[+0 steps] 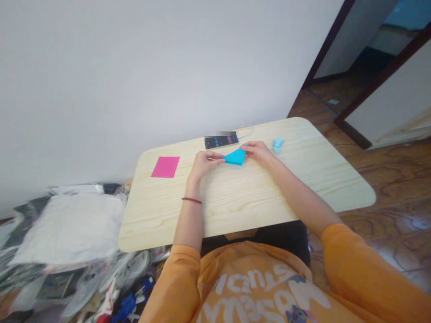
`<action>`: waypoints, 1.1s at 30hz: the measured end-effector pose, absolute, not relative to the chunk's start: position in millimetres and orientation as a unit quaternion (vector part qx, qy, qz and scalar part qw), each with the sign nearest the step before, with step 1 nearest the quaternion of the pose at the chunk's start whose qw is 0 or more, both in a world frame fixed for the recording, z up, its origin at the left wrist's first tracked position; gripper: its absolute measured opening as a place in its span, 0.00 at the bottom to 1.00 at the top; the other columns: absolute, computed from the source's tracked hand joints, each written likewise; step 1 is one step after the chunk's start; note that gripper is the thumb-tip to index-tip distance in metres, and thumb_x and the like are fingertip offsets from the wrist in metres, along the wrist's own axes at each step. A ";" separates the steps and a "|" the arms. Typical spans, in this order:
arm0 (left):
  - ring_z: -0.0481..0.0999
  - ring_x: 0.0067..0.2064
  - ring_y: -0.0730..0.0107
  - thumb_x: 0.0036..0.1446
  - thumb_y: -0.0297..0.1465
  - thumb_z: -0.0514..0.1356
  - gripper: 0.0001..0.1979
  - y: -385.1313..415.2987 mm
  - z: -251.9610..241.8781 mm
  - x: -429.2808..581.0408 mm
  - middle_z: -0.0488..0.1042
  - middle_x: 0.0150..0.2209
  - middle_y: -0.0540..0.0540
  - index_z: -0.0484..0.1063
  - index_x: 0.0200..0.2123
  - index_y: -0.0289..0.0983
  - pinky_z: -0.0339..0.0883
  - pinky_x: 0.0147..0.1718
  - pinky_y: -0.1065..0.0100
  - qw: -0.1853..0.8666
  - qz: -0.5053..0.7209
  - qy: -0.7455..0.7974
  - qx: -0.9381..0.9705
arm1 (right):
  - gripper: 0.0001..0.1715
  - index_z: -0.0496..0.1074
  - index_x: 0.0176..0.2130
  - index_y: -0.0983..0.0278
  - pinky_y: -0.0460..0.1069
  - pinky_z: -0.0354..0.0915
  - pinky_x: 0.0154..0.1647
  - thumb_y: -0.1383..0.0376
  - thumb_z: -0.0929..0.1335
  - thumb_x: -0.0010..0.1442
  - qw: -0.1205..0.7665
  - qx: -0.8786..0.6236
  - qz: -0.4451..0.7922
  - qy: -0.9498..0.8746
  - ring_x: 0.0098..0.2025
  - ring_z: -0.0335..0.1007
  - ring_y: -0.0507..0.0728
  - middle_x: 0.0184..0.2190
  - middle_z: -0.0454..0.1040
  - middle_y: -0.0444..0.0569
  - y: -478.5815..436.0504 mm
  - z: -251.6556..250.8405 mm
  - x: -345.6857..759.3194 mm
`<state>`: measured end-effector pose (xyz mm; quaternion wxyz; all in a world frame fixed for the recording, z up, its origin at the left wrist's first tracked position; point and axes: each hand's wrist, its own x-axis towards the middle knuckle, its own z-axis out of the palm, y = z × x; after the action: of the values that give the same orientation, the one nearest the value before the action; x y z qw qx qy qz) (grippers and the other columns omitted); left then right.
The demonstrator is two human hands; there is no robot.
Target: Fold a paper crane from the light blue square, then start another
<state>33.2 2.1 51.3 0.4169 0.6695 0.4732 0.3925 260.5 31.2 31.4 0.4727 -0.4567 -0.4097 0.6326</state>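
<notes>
White plaster wall fills the far side of the room (134, 80), and a wood-patterned floor (397, 179) spreads to the right towards a dark-framed doorway (336, 45). A rounded pale pine surface (242, 197) stands against the wall, with a heap of plastic-wrapped bags (67, 229) beside its near left corner.

A folded bright blue paper triangle (235, 156) lies at the middle of the surface's far half, held up between both hands. The left hand (204, 165), a red beaded bracelet (191, 200) on its wrist, closes narrowly on the triangle's left point with its fingers (217, 157). The right hand (259, 152) pinches the opposite end with its fingers (247, 147).

Just behind the triangle lies a black smartphone (220, 141) with a white cable (247, 131). A square pink paper sheet (165, 167) lies left of the left hand, and a small folded light-blue paper piece (277, 144) sits just right of the right hand. Orange sweatshirt sleeves (357, 269) cover the forearms' upper ends.
</notes>
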 end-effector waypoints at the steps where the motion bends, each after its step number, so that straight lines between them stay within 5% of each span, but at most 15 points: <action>1: 0.78 0.35 0.64 0.44 0.36 0.67 0.13 3.1 50.2 33.2 0.80 0.33 0.42 0.79 0.32 0.34 0.71 0.37 0.64 0.410 0.391 0.476 0.673 | 0.12 0.75 0.25 0.67 0.46 0.69 0.33 0.65 0.77 0.40 0.474 -0.455 0.633 -0.410 0.28 0.70 0.51 0.25 0.76 0.47 30.9 31.6 260.3; 9: 0.76 0.30 0.67 0.49 0.36 0.63 0.15 6.6 34.8 46.3 0.79 0.30 0.44 0.77 0.40 0.35 0.67 0.32 0.68 0.343 0.376 0.492 0.707 | 0.13 0.72 0.26 0.66 0.46 0.69 0.35 0.61 0.75 0.43 0.475 -0.440 0.643 -0.409 0.29 0.70 0.50 0.25 0.74 0.45 26.4 33.4 253.7; 12: 0.74 0.28 0.68 0.51 0.36 0.62 0.09 2.4 35.8 54.7 0.77 0.27 0.45 0.78 0.32 0.37 0.64 0.30 0.69 0.249 0.347 0.533 0.730 | 0.17 0.71 0.31 0.65 0.47 0.69 0.33 0.56 0.74 0.46 0.475 -0.443 0.638 -0.414 0.27 0.71 0.50 0.26 0.74 0.46 24.0 34.3 248.3; 17: 0.72 0.27 0.69 0.52 0.32 0.59 0.07 -2.6 38.1 65.0 0.76 0.25 0.46 0.76 0.29 0.36 0.62 0.30 0.69 0.184 0.372 0.586 0.696 | 0.45 0.54 0.57 0.52 0.49 0.70 0.29 0.56 0.74 0.44 0.486 -0.433 0.599 -0.466 0.24 0.71 0.52 0.28 0.73 0.40 15.1 37.6 239.8; 19: 0.73 0.28 0.69 0.52 0.30 0.59 0.06 -2.7 37.0 65.7 0.76 0.26 0.46 0.76 0.30 0.36 0.63 0.31 0.69 0.193 0.398 0.590 0.676 | 0.51 0.48 0.60 0.51 0.49 0.71 0.29 0.60 0.73 0.43 0.469 -0.422 0.590 -0.503 0.26 0.71 0.52 0.29 0.72 0.39 10.7 39.4 238.0; 24: 0.73 0.28 0.69 0.48 0.29 0.60 0.05 0.8 31.5 63.2 0.76 0.27 0.46 0.74 0.30 0.35 0.65 0.31 0.69 0.223 0.441 0.604 0.625 | 0.42 0.53 0.57 0.50 0.48 0.71 0.28 0.66 0.69 0.45 0.453 -0.417 0.562 -0.552 0.28 0.72 0.52 0.35 0.72 0.41 5.6 40.1 236.8; 29: 0.75 0.31 0.70 0.45 0.27 0.60 0.07 6.4 25.1 64.3 0.77 0.32 0.46 0.70 0.32 0.35 0.68 0.33 0.70 0.300 0.500 0.584 0.565 | 0.23 0.68 0.44 0.59 0.46 0.69 0.29 0.70 0.63 0.46 0.416 -0.417 0.515 -0.623 0.28 0.71 0.51 0.34 0.73 0.43 8.1 33.2 236.0; 33: 0.77 0.32 0.69 0.45 0.28 0.60 0.14 10.4 22.2 61.9 0.78 0.33 0.45 0.65 0.38 0.36 0.70 0.31 0.69 0.418 0.525 0.557 0.489 | 0.25 0.75 0.39 0.63 0.47 0.67 0.31 0.74 0.59 0.44 0.397 -0.442 0.486 -0.641 0.31 0.70 0.52 0.33 0.75 0.46 9.6 31.4 236.8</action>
<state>61.9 10.4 22.2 0.4177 0.4894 0.5574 0.5248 236.8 9.6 31.4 0.3973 -0.4419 -0.6409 0.4860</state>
